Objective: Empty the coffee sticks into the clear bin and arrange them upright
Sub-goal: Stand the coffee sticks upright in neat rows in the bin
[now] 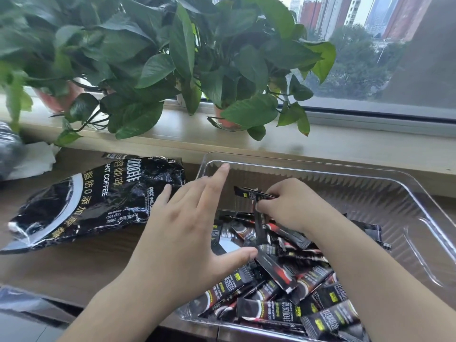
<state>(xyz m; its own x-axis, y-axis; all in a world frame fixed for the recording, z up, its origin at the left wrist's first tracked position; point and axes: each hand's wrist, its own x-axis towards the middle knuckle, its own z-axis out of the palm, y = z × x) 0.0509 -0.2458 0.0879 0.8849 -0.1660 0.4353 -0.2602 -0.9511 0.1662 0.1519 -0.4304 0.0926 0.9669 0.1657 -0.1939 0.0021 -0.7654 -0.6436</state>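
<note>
Daylight is coming in through a window [345,95] running along the back. Tower blocks [318,13] and trees [357,65] are showing outside. Leafy plants [148,58] are sitting on the pale sill [246,144], one in a left pot [56,101], one in a right pot [223,120], their leaves hanging over the edge. A wooden table [81,265] is butting against the sill. Crumpled white paper [37,159] is lying far left.

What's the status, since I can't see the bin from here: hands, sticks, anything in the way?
Left hand open, over the clear bin. Right hand pinches a few sticks. Pile jumbled flat in bin, none upright. Bag beside bin, not blocking.
</note>
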